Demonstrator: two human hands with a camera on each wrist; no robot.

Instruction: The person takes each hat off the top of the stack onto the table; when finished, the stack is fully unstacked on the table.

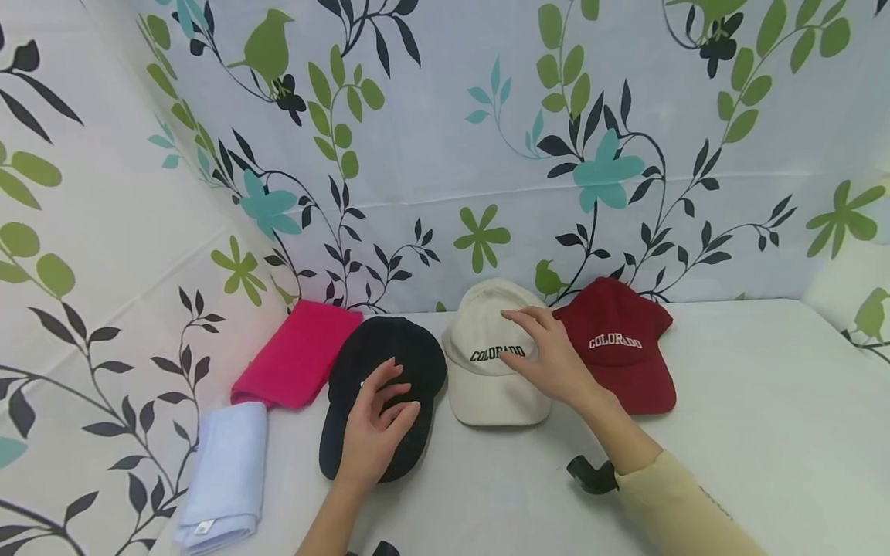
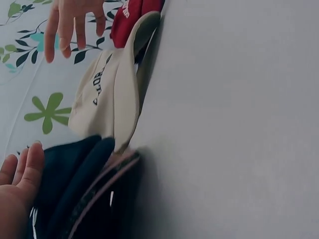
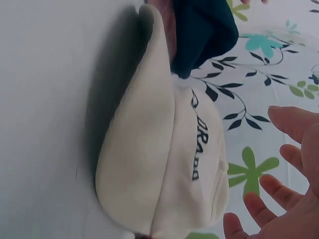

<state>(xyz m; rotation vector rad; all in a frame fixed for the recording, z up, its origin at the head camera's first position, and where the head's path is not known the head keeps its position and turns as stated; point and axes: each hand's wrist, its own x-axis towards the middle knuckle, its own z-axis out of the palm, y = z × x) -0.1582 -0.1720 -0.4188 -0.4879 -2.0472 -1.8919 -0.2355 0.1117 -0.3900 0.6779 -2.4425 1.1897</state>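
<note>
Three baseball caps stand in a row on the white table. My left hand [image 1: 374, 434] hovers over the black cap [image 1: 392, 340], its fingers loosely bent and holding nothing. Over the cream cap [image 1: 497, 400], which reads COLORADO in dark letters, my right hand [image 1: 552, 357] hangs with thumb and fingers spread apart. A dark red cap [image 1: 615, 309] with white COLORADO lettering sits just right of it, partly behind that hand. In the right wrist view the fingers [image 3: 261, 211] are apart from the cream cap. The left wrist view has the left hand [image 2: 22, 179] beside the dark cap.
A folded bright pink cloth [image 1: 299, 355] and a folded light blue cloth [image 1: 225, 471] lie at the left. Patterned fabric [image 1: 417, 232] hangs behind the table and along its left side. The white table surface [image 1: 772, 417] extends to the right.
</note>
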